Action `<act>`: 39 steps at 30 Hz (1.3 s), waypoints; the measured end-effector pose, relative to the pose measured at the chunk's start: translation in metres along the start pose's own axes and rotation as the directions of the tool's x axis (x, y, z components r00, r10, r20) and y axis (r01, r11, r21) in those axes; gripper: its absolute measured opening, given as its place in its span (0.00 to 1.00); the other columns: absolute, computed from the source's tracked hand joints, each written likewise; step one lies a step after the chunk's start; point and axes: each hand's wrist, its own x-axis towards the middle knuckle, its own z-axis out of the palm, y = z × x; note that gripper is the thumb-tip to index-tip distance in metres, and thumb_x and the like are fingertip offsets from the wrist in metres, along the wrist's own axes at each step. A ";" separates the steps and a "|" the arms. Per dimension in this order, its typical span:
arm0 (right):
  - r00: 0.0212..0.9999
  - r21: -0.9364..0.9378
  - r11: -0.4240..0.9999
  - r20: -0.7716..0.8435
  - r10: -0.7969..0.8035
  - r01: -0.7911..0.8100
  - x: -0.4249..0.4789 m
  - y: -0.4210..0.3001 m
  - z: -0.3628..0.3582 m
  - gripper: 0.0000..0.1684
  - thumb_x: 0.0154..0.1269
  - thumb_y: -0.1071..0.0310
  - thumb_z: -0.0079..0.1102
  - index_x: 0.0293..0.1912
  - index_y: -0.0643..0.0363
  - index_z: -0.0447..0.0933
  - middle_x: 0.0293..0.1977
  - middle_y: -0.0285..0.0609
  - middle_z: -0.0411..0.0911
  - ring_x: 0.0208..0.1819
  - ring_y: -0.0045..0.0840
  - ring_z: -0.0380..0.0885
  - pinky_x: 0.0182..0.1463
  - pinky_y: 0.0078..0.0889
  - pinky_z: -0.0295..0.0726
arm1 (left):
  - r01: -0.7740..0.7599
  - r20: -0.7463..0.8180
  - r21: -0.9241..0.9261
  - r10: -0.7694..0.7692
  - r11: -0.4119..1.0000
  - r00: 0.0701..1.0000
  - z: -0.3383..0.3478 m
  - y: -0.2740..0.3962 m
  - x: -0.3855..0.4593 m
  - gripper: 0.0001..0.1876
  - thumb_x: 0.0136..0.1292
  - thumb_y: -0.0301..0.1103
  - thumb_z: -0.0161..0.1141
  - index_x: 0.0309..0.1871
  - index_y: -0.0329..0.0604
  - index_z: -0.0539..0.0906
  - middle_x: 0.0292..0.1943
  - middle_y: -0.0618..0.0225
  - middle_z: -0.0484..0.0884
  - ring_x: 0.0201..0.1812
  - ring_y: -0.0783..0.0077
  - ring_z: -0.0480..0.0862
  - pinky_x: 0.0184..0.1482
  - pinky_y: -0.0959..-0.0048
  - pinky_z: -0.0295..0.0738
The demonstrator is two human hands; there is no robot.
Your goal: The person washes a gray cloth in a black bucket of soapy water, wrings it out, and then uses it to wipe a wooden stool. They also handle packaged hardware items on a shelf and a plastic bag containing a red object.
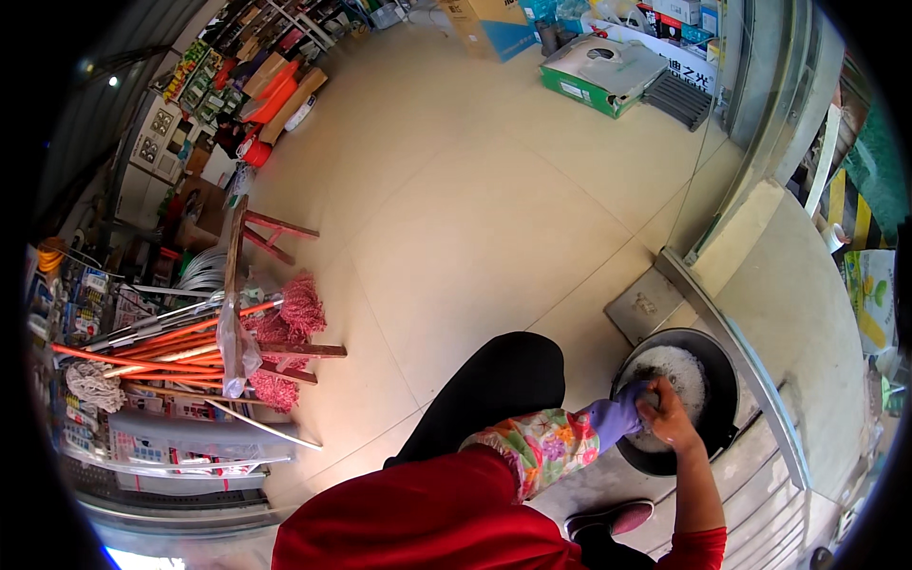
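Note:
A dark round basin (pixel 723 377) with sudsy white foam (pixel 680 367) stands low in front of me at the right. Over the foam my left hand (pixel 618 415) wears a purple rubber glove with a flowered sleeve cover (pixel 552 449). My bare right hand (pixel 668 415) meets the gloved fingers, its thumb and fingers bent together. Whether either hand holds something between them cannot be told, since the fingers hide the spot. A dark patch shows in the foam just beyond the hands.
A metal door rail (pixel 741 356) runs close along the basin's right side. Beside the basin lies a grey metal plate (pixel 645 305). Mops with orange handles (pixel 178 331) lean on a wooden stool (pixel 234 285) at left. A green-sided box (pixel 595 75) sits on the tiled floor farther off.

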 end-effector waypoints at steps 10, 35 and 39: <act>0.954 -0.566 0.784 -0.283 0.104 -0.254 0.006 0.109 0.007 0.28 0.65 0.49 0.52 0.51 0.64 0.66 0.38 0.64 0.73 0.41 0.55 0.73 0.42 0.52 0.74 | -0.362 0.340 0.932 0.312 0.013 0.887 0.005 -0.076 -0.038 0.23 0.62 0.34 0.48 0.57 0.28 0.73 0.55 0.45 0.74 0.54 0.47 0.75 0.54 0.57 0.70; 0.977 0.119 0.993 0.209 -0.046 0.021 0.001 0.119 0.012 0.11 0.66 0.60 0.56 0.36 0.57 0.71 0.27 0.29 0.69 0.30 0.16 0.65 0.35 0.21 0.65 | 0.470 0.148 -0.312 -0.446 0.826 0.883 -0.016 -0.013 -0.008 0.23 0.71 0.41 0.39 0.62 0.35 0.67 0.63 0.56 0.68 0.62 0.59 0.68 0.62 0.60 0.62; 0.991 0.490 0.862 0.025 0.133 -0.129 0.009 0.079 0.004 0.13 0.65 0.57 0.58 0.35 0.56 0.69 0.26 0.27 0.65 0.29 0.13 0.61 0.33 0.19 0.62 | 0.331 0.167 0.106 -0.345 0.938 0.924 -0.009 -0.019 -0.004 0.23 0.71 0.41 0.40 0.62 0.36 0.68 0.62 0.57 0.69 0.61 0.61 0.68 0.62 0.62 0.62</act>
